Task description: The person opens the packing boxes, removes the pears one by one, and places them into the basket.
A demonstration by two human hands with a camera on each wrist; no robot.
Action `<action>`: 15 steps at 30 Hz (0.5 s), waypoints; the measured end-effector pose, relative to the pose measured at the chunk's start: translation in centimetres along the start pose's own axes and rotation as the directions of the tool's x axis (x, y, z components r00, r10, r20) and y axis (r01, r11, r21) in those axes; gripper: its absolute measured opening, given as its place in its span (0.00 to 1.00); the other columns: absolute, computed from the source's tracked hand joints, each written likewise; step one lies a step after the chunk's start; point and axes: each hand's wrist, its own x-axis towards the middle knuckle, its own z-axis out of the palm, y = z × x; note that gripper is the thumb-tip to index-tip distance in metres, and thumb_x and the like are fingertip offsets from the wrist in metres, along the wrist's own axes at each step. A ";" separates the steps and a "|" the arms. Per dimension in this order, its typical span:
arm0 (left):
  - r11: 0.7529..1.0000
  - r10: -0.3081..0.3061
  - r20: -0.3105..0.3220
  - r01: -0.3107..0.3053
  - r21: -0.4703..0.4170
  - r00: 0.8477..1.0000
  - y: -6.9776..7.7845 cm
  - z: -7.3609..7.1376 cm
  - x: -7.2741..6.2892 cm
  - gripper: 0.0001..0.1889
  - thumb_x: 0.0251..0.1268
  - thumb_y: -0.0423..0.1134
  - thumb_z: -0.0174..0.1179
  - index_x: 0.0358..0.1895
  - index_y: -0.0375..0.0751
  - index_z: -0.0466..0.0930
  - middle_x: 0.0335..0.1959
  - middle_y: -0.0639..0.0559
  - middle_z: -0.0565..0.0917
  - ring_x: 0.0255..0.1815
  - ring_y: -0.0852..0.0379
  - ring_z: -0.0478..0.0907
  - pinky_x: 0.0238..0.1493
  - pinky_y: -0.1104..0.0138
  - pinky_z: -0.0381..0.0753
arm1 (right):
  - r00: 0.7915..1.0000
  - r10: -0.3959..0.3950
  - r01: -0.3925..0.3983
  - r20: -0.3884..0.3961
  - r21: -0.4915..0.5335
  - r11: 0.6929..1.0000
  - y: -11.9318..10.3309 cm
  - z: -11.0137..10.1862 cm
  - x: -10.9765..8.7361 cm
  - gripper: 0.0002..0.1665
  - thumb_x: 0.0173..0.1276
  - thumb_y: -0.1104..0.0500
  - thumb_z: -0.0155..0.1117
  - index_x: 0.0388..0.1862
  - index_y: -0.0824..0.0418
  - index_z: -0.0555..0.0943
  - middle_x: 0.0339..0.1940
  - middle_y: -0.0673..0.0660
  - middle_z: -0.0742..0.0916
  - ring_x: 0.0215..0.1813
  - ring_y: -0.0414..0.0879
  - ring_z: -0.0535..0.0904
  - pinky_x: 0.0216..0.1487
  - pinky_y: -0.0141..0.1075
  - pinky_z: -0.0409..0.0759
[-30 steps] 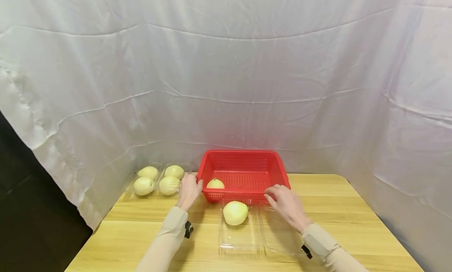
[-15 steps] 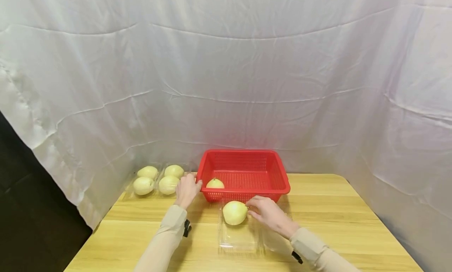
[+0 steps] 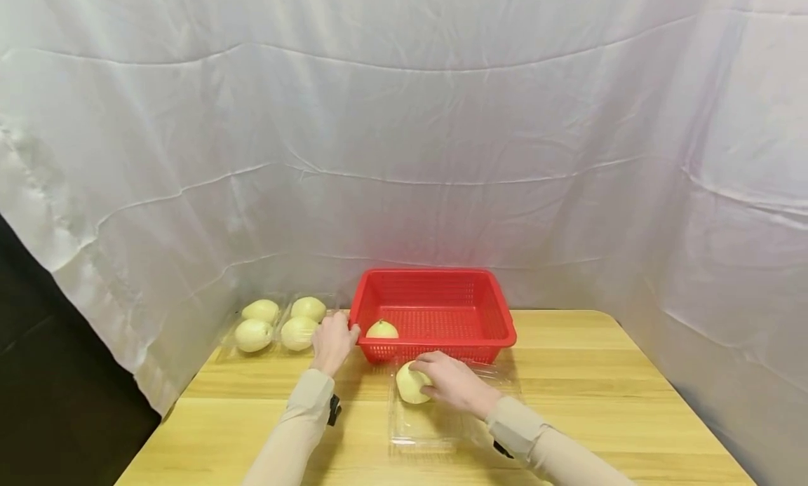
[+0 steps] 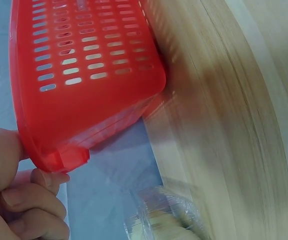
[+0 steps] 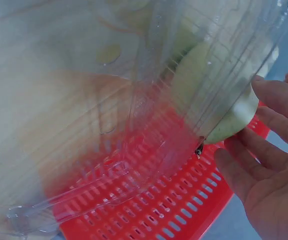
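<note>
My left hand (image 3: 333,342) grips the near left rim of the red plastic basket (image 3: 442,349); in the left wrist view its thumb and curled fingers hold the basket's rim (image 4: 21,120). A yellow pear (image 3: 409,386) lies in the back of a clear plastic clamshell box (image 3: 419,430) in front of the basket. Around the right side of this pear are the fingers and thumb of my right hand (image 3: 456,384). The right wrist view shows the pear (image 5: 204,90) through clear plastic, its dark stem toward the basket. Another pear (image 3: 382,329) sits in the basket's near left corner.
Left of the basket, several pears (image 3: 254,335) sit in clear plastic boxes on the wooden table (image 3: 568,388). Behind the table hangs a pale grey curtain (image 3: 442,156). The box's clear lid (image 3: 505,381) lies to its right, under the right forearm.
From the basket's near right corner, my right hand has moved left and down to the pear in the box, and its fingers now go round it. My left hand stays at the rim.
</note>
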 end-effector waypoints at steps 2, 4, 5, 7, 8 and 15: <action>1.000 -0.002 -0.001 0.002 0.000 1.000 -0.1 0.0 0.0 0.09 0.58 0.39 0.60 0.21 0.45 0.76 0.18 0.49 0.78 0.20 0.44 0.78 0.18 0.56 0.71 | 1.000 0.010 -0.010 0.028 -0.003 1.000 -0.2 0.0 0.1 0.27 0.59 0.58 0.73 0.58 0.57 0.80 0.58 0.57 0.83 0.59 0.52 0.79 0.56 0.45 0.80; 1.000 0.001 -0.002 -0.001 -0.001 1.000 -0.1 -0.1 -0.1 0.09 0.58 0.39 0.60 0.21 0.45 0.76 0.18 0.49 0.78 0.20 0.44 0.78 0.18 0.56 0.71 | 0.999 0.008 -0.007 0.038 -0.012 1.000 -0.3 0.0 0.2 0.29 0.58 0.58 0.74 0.60 0.57 0.79 0.59 0.57 0.82 0.60 0.52 0.79 0.56 0.46 0.80; 1.000 0.004 -0.002 -0.004 -0.001 1.000 -0.2 -0.1 -0.1 0.09 0.58 0.39 0.60 0.21 0.45 0.76 0.18 0.49 0.78 0.20 0.44 0.78 0.18 0.56 0.71 | 0.999 0.005 -0.004 0.041 -0.018 1.000 -0.4 0.0 0.3 0.30 0.58 0.58 0.74 0.60 0.57 0.78 0.59 0.57 0.82 0.60 0.52 0.79 0.56 0.45 0.80; 1.000 0.007 -0.001 -0.007 0.002 1.000 -0.2 -0.1 0.0 0.10 0.58 0.39 0.59 0.20 0.45 0.76 0.18 0.49 0.78 0.20 0.44 0.78 0.18 0.56 0.71 | 0.999 -0.003 0.004 0.039 -0.025 1.000 -0.4 0.0 0.3 0.32 0.55 0.58 0.76 0.61 0.57 0.78 0.57 0.56 0.82 0.57 0.51 0.79 0.53 0.44 0.81; 1.000 0.008 0.000 -0.008 0.004 1.000 -0.2 -0.1 -0.1 0.10 0.58 0.39 0.59 0.20 0.45 0.76 0.18 0.49 0.78 0.20 0.44 0.78 0.18 0.56 0.71 | 0.999 -0.008 0.009 0.036 -0.029 1.000 -0.5 0.0 0.4 0.33 0.54 0.59 0.76 0.61 0.57 0.78 0.56 0.56 0.81 0.56 0.50 0.79 0.52 0.43 0.81; 1.000 0.021 0.008 -0.021 0.018 1.000 0.2 -0.1 0.0 0.10 0.59 0.39 0.60 0.20 0.46 0.75 0.17 0.50 0.77 0.19 0.46 0.77 0.18 0.57 0.70 | 0.999 -0.015 0.013 0.045 0.047 0.999 -0.7 0.1 0.5 0.36 0.48 0.58 0.80 0.58 0.55 0.78 0.48 0.52 0.75 0.42 0.43 0.77 0.43 0.35 0.81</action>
